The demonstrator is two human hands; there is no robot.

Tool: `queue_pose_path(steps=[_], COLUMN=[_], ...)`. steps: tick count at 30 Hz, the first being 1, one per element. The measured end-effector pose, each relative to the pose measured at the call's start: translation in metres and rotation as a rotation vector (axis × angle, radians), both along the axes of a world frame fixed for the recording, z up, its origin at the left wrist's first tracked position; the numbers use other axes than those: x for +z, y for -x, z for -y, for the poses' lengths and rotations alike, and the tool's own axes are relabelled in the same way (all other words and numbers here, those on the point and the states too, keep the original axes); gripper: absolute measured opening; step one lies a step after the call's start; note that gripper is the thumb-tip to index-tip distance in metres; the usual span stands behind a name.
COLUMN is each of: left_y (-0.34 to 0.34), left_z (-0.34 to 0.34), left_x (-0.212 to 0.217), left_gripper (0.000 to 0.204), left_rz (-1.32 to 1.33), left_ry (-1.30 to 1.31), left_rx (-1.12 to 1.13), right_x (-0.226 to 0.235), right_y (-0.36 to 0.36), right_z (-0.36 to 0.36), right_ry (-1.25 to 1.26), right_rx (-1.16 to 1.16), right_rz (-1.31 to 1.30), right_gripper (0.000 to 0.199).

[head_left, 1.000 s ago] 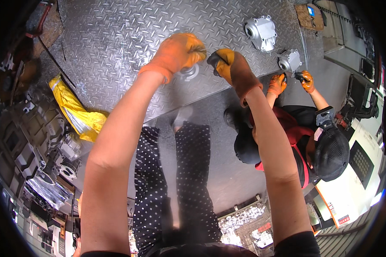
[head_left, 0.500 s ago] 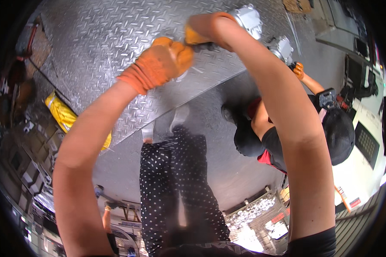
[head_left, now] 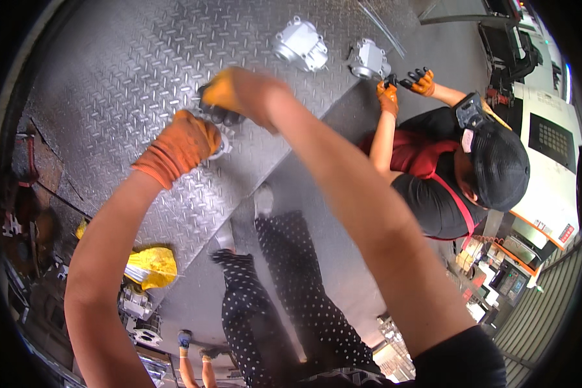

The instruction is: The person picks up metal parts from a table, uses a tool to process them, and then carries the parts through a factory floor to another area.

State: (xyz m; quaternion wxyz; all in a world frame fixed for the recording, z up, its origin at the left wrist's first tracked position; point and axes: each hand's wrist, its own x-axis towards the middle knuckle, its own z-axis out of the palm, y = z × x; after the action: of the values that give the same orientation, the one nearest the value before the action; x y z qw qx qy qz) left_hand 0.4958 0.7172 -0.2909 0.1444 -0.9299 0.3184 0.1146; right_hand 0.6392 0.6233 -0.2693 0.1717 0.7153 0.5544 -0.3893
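Both my hands have come back together since a moment ago, when my right arm was stretched far up the plate; now it swings in again and blurs as it goes. Starting at the left: a yellow bag (head_left: 150, 266) lies at the low edge of the steel plate (head_left: 110, 84), with a grey metal part (head_left: 134, 302) just below it. My left hand (head_left: 180, 143), in an orange glove, is curled shut, pressing down on a small round metal piece (head_left: 221, 143) that peeks out from under it on the plate. Just beside it, my right hand (head_left: 229, 97) hovers over the same piece, gloved fingers (head_left: 216, 113) folded around something dark; I cannot tell what, the motion smears it. So the piece sits between my two hands, flat on the plate, and I judge I am mid-job on it, nothing yet finished.

Further right, two grey castings wait: a larger casting (head_left: 301, 44) and a smaller casting (head_left: 368, 59), well apart from my hands. A crouching co-worker's gloved hands (head_left: 404, 85) work right at the smaller one. The larger looks untouched, so work remains there.
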Motion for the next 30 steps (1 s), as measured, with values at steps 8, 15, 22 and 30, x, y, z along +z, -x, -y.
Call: queue_pose_path(steps=[8, 15, 22, 30], left_y=[-0.002, -0.021, -0.011, 0.03], left_z=[-0.014, -0.018, -0.032, 0.01], left_x=[-0.013, -0.029, -0.005, 0.006], left_gripper=[0.004, 0.004, 0.01, 0.011], left_rz=[-0.036, 0.073, -0.056, -0.247], left_ry=[0.125, 0.197, -0.067, 0.405], left_rx=[-0.034, -0.173, 0.027, 0.972], right_x=[-0.052, -0.17, -0.07, -0.068], right_y=[0.064, 0.059, 0.122, 0.218], right_z=[0.053, 0.026, 0.025, 0.005], right_ry=[-0.152, -0.201, -0.416, -0.004], right_rx=[-0.626, 0.02, -1.304, -1.211], right_rz=[-0.274, 0.024, -0.466, -0.25], right_gripper=[0.074, 0.058, 0.047, 0.045])
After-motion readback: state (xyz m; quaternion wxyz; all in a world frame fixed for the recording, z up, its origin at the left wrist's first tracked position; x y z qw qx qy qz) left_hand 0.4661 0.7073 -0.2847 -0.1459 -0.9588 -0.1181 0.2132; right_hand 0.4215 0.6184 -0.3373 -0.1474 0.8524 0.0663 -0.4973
